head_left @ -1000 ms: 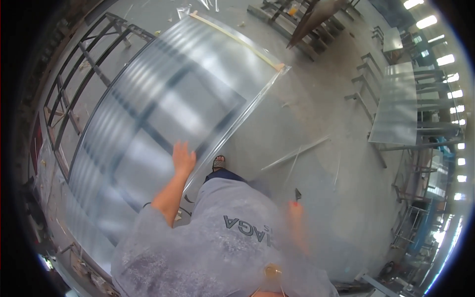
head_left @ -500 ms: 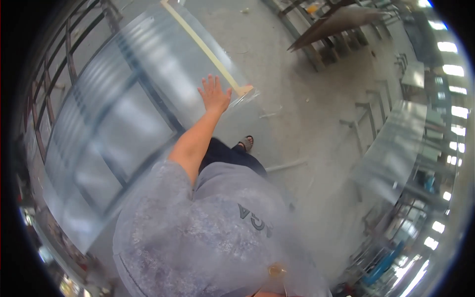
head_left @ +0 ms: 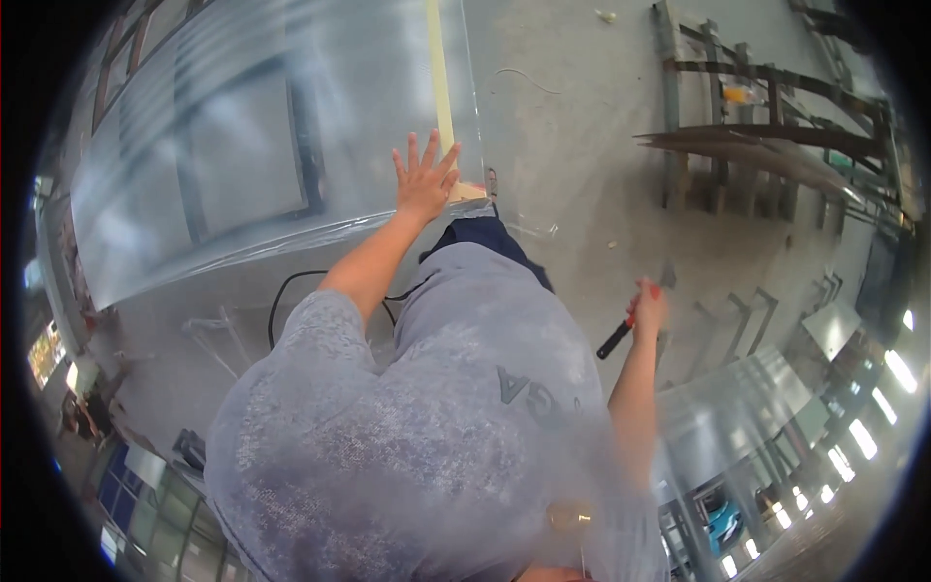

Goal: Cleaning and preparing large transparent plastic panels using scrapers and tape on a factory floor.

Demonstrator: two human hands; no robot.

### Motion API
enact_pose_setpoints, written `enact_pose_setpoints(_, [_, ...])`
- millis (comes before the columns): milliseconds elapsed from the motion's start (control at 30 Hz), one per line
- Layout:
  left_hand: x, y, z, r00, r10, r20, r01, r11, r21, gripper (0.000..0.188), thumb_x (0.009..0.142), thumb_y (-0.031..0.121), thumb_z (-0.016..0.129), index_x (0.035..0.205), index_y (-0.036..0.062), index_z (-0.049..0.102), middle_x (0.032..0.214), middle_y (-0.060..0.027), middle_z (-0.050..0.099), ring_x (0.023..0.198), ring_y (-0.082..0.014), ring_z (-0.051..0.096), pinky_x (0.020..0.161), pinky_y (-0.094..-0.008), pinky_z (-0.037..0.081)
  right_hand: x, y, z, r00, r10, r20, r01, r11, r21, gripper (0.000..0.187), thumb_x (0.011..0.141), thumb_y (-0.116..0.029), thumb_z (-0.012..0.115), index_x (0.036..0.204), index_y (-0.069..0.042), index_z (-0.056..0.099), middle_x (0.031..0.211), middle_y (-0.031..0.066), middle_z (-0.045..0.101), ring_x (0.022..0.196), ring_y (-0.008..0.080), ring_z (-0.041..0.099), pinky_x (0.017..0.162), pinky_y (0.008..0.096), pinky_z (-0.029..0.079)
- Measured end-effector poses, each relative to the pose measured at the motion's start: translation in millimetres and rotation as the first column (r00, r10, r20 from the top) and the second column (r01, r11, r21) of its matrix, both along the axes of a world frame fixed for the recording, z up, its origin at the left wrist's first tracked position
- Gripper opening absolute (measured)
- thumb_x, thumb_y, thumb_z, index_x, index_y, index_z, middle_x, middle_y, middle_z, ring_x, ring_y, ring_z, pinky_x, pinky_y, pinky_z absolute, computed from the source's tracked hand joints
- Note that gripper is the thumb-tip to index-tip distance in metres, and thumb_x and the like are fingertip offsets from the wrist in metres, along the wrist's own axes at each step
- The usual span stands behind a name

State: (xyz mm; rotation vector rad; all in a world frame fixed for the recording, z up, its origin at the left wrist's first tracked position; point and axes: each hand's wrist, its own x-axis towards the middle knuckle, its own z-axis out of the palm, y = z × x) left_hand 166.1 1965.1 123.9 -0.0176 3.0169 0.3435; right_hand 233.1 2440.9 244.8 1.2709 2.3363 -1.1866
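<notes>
My left hand (head_left: 425,186) lies with fingers spread on a large, shiny grey sheet (head_left: 233,136), near its front right corner. A pale yellow strip (head_left: 439,78) runs along the sheet's right side and passes beside my fingers. At the corner, just right of my wrist, sits a small tan piece (head_left: 468,191). Clear plastic film (head_left: 320,233) hangs wrinkled over the sheet's front edge. Out to the right, away from the sheet, my right hand (head_left: 649,306) is closed around a scraper (head_left: 615,339) with a black and red handle. Its greyish blade looks blurred.
Dark bars (head_left: 308,145) show in the sheet, through it or mirrored. A black cable (head_left: 276,301) loops below its front edge. Rightward stands a metal rack (head_left: 713,97) with a brown panel (head_left: 756,150). Another shiny sheet (head_left: 727,407) lies at the lower right.
My view has swung round, so the sheet and rack appear turned. My right hand with the scraper has come into view. My left hand stays spread near the same corner.
</notes>
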Motion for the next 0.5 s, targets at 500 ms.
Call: enact_pose_setpoints(500, [-46.8, 111.3, 29.2, 0.679, 0.724, 0.122, -0.724, 0.631, 0.278, 0.057, 0.082, 0.02, 0.074, 0.134, 0.0082, 0.052, 0.121, -0.0102, 0.053, 0.111, -0.0315, 0.053, 0.094, -0.0438, 0.045, -314.8, -167.1, -1.1, 0.165, 0.986, 0.014, -0.974, 0.165, -0.155, 0.034, 0.097, -0.039, 0.061, 0.101, -0.006, 0.07, 0.07, 0.0012, 0.057, 0.056, 0.0084, 0.052, 0.051, 0.0264, 0.042])
